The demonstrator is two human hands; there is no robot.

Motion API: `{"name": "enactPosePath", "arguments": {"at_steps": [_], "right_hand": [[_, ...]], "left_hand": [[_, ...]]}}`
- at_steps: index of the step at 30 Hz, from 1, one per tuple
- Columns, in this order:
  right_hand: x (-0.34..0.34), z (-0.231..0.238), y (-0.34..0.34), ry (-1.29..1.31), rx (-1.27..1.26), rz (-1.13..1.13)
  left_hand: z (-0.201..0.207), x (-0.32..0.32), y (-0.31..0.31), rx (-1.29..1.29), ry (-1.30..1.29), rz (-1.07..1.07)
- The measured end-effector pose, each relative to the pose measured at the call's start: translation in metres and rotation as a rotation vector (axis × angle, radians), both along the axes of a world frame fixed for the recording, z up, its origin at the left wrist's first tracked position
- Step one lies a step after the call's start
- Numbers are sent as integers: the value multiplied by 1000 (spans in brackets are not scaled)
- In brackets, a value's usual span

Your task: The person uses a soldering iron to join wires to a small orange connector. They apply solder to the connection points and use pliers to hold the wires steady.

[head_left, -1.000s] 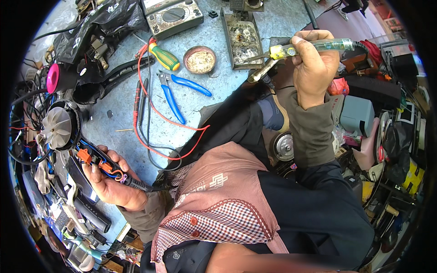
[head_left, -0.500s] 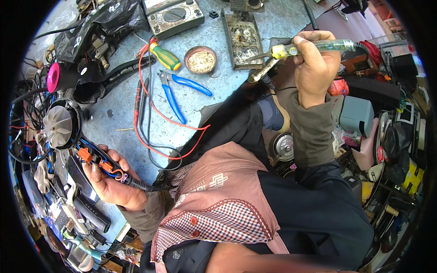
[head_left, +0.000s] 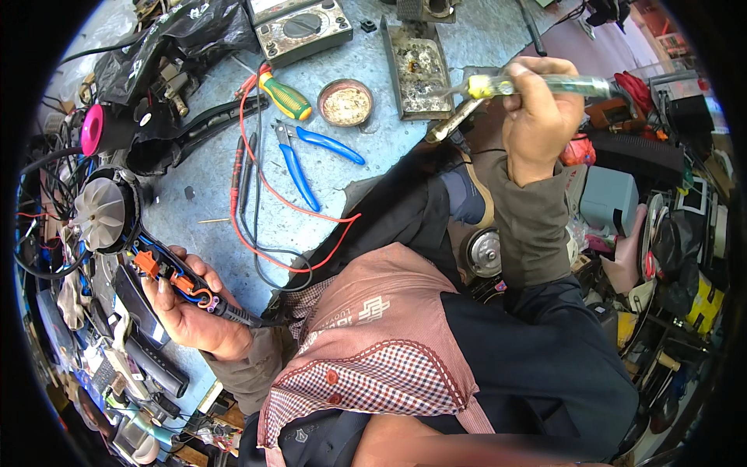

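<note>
Right now, holding two things well apart, one in each grip. In the left hand [head_left: 204, 315], wrapped around an open black plastic handle [head_left: 180, 279] with bright orange parts [head_left: 146, 262] inside and a round white fan [head_left: 99, 214] at the far end. Placed at the near left part of the blue-grey tabletop [head_left: 373, 152]; resting on it or lifted, cannot tell. Slants lengthwise, from the fan at the far left down to a thin black end near the wrist.

In the right hand [head_left: 541, 117], closed tight on a clear and yellow pen-shaped soldering iron [head_left: 576, 86], a bit blurry, just past the right edge of the tabletop. Lies almost side to side, with its thin metal tip [head_left: 450, 93] aimed left, at the right side of a dirty grey metal tray [head_left: 421, 115]. Touching the tray or just above, cannot tell.

From the tip to the handle: left and much closer to the red apron [head_left: 389, 272], across the tabletop. Nearest to the tray, the right hand. In the gap between, blue-handled cutters [head_left: 298, 175], a round brown tin [head_left: 346, 125] and looped red and black test leads [head_left: 235, 173] by the near edge.
</note>
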State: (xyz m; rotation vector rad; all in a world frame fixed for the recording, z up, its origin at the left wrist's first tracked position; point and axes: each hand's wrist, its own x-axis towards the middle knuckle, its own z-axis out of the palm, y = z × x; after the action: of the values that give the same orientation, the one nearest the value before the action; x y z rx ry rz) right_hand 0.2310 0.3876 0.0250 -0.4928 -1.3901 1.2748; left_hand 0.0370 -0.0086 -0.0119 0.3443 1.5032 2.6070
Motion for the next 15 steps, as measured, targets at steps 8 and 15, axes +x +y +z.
{"name": "enactPosePath", "arguments": {"at_steps": [8, 15], "right_hand": [[-14, -5, 10, 61, 23, -30], [-16, -10, 11, 9, -2, -70]], "left_hand": [[1, 1, 4, -1, -6, 18], [2, 0, 3, -3, -34, 34]]}}
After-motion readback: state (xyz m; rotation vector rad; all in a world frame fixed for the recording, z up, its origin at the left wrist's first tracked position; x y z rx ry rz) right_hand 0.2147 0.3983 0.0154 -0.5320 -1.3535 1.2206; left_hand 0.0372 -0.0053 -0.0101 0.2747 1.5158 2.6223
